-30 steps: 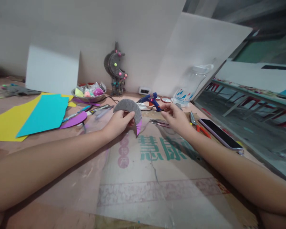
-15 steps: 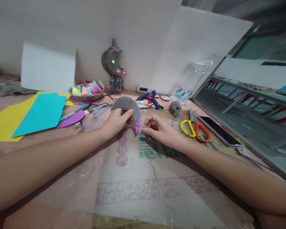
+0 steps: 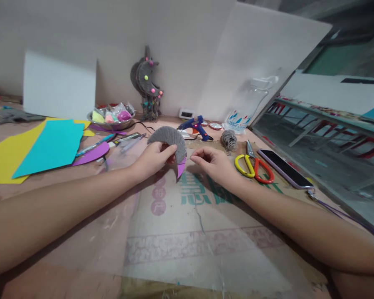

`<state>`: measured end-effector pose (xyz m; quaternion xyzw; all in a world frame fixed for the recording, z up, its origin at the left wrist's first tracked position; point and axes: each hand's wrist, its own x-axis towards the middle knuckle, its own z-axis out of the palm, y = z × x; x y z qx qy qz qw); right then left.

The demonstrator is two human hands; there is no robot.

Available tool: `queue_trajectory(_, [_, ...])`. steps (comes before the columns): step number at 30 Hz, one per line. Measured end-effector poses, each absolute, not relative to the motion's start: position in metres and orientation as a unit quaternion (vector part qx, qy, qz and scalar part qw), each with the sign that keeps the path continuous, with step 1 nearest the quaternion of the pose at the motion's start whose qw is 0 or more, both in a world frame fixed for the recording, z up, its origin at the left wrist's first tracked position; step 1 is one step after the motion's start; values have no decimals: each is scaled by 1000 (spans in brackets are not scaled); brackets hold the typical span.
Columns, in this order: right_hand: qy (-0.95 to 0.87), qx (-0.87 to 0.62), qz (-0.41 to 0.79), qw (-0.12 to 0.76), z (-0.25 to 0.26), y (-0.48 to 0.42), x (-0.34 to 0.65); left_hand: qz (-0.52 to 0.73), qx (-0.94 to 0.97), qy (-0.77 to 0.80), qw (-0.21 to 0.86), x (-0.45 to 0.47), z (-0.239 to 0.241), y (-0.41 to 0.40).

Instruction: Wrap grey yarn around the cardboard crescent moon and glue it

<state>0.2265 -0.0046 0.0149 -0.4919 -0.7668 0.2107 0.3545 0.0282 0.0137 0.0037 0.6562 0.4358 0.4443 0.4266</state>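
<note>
My left hand [image 3: 152,160] grips a crescent-shaped piece [image 3: 171,140] wound in grey yarn, its purple tip showing at the bottom right. My right hand [image 3: 213,164] is just right of the crescent, fingers curled and pinched, apparently on a thin yarn strand too fine to make out. A ball of grey yarn [image 3: 229,140] lies behind the right hand. Scissors [image 3: 254,166] with one yellow and one red handle lie to its right. A blue glue gun [image 3: 195,126] stands behind the crescent.
Yellow paper [image 3: 0,160], teal paper [image 3: 50,147] and a purple cutout [image 3: 92,154] lie at left. A metal bowl of coloured bits [image 3: 112,117], a finished grey crescent ornament [image 3: 146,85], a plastic jug [image 3: 247,112] and a phone [image 3: 285,168] ring a printed sheet [image 3: 199,232] on the table.
My right hand came back from the far side near the glue gun to beside the crescent, then shifted slightly right and up. The scissors and yarn ball came into view.
</note>
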Motion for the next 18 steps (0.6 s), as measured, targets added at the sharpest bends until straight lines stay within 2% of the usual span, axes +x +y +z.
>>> queue_trajectory(11, [-772,-492,224,335,10,-4,224,448,596,421,516,31,11,10])
queue_trajectory(18, [-772,-494,199,348,9,-4,225,437,611,427,503,30,8,12])
